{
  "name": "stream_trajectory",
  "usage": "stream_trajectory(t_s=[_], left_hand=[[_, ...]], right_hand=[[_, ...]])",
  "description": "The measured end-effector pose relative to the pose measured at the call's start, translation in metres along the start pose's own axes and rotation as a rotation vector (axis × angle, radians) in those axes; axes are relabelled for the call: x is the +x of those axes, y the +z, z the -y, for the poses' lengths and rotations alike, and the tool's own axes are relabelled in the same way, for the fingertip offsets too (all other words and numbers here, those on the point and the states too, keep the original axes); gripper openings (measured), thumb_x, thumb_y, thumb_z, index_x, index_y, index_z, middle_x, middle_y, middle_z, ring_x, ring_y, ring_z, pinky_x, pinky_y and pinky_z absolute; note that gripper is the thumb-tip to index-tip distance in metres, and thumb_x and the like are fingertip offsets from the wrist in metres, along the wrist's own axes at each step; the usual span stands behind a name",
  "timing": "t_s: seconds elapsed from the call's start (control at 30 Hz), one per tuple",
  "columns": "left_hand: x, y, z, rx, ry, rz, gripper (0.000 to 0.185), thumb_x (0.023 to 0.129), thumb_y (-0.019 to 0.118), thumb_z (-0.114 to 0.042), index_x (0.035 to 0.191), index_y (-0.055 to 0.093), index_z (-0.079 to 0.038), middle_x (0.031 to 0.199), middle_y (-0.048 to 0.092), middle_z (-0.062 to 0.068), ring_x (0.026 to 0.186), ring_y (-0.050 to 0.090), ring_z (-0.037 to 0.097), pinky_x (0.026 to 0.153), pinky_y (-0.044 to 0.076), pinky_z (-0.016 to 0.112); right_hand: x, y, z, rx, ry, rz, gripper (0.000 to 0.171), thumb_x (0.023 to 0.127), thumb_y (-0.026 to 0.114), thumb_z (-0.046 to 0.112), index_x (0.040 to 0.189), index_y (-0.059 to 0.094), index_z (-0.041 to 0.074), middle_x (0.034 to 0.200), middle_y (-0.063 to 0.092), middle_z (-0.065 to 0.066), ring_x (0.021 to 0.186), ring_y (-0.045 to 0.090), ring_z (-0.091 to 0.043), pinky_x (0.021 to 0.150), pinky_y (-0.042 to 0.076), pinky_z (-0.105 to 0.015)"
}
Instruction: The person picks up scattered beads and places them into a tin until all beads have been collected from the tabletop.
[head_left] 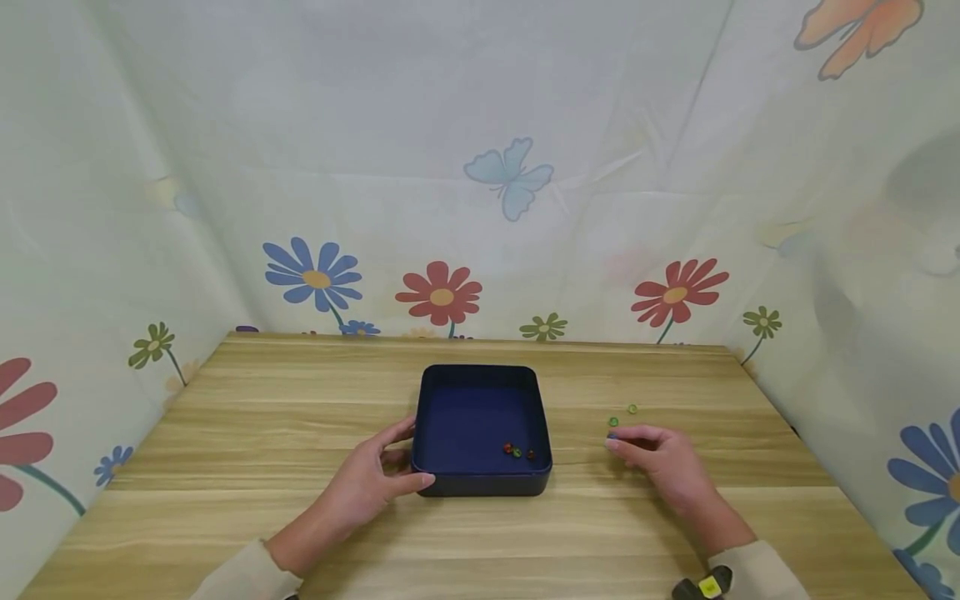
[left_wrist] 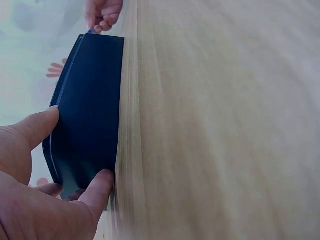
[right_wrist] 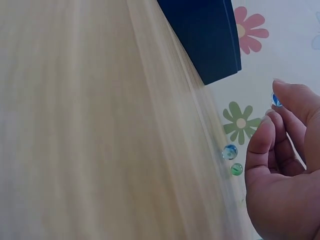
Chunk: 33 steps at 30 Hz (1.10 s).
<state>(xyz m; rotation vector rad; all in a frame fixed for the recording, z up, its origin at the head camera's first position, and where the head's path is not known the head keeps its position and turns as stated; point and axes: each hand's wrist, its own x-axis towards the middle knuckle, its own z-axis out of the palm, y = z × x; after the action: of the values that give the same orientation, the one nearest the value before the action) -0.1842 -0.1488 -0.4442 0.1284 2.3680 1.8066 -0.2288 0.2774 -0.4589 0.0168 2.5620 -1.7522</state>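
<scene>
A dark blue square box (head_left: 483, 485) stands on the wooden table, with several small glass marbles (head_left: 517, 452) near its front right corner inside. My left hand (head_left: 365, 475) grips the box's front left corner, thumb on the front wall and fingers along the left side. To the right of the box, my right hand (head_left: 670, 468) pinches a blue marble (right_wrist: 276, 100) between thumb and fingertips, raised above the table in the right wrist view. Just beyond that hand lie a green marble (head_left: 613, 422) and a paler green one (head_left: 632, 409).
The wood-grain table (head_left: 300, 417) reaches back to a pale curtain (head_left: 360, 167) printed with flowers and butterflies, which also hangs at both sides. A black strap with a yellow label (head_left: 708, 587) sits at the right wrist.
</scene>
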Motion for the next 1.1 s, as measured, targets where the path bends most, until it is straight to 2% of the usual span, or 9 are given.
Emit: stream_trajectory(t_s=[0.27, 0.63, 0.83, 1.1], left_hand=[[-0.001, 0.001, 0.000, 0.013, 0.005, -0.010, 0.090, 0.081, 0.088, -0.017, 0.158, 0.041, -0.015, 0.156, 0.049, 0.016, 0.136, 0.056, 0.038, 0.098, 0.058, 0.039], [0.000, 0.001, 0.000, -0.007, 0.013, 0.001, 0.090, 0.082, 0.088, -0.016, 0.158, 0.040, -0.014, 0.156, 0.048, 0.017, 0.137, 0.055, 0.038, 0.099, 0.057, 0.038], [0.000, 0.001, -0.001, -0.010, 0.007, 0.003, 0.090, 0.082, 0.088, -0.016, 0.158, 0.040, -0.014, 0.157, 0.047, 0.017, 0.137, 0.054, 0.039, 0.099, 0.057, 0.039], [-0.001, 0.000, -0.002, -0.015, 0.000, 0.004, 0.092, 0.081, 0.088, -0.016, 0.159, 0.039, -0.013, 0.158, 0.045, 0.018, 0.137, 0.055, 0.038, 0.097, 0.058, 0.034]], right_hand=[[0.001, 0.006, 0.002, 0.002, -0.038, 0.016, 0.045, 0.087, 0.084, 0.028, 0.118, 0.074, -0.002, 0.108, 0.075, 0.007, 0.085, 0.066, -0.009, 0.074, 0.058, -0.027], [0.001, 0.012, 0.012, -0.005, -0.017, 0.048, 0.047, 0.087, 0.083, 0.034, 0.121, 0.075, 0.003, 0.118, 0.073, -0.007, 0.092, 0.067, -0.013, 0.079, 0.059, -0.028], [0.004, 0.016, 0.014, 0.008, -0.071, 0.052, 0.044, 0.088, 0.083, 0.029, 0.120, 0.074, 0.000, 0.118, 0.073, -0.010, 0.091, 0.067, -0.007, 0.079, 0.058, -0.024], [0.009, 0.021, 0.014, 0.050, -0.094, 0.072, 0.045, 0.087, 0.083, 0.028, 0.119, 0.074, -0.003, 0.110, 0.075, -0.001, 0.092, 0.070, -0.009, 0.080, 0.060, -0.024]])
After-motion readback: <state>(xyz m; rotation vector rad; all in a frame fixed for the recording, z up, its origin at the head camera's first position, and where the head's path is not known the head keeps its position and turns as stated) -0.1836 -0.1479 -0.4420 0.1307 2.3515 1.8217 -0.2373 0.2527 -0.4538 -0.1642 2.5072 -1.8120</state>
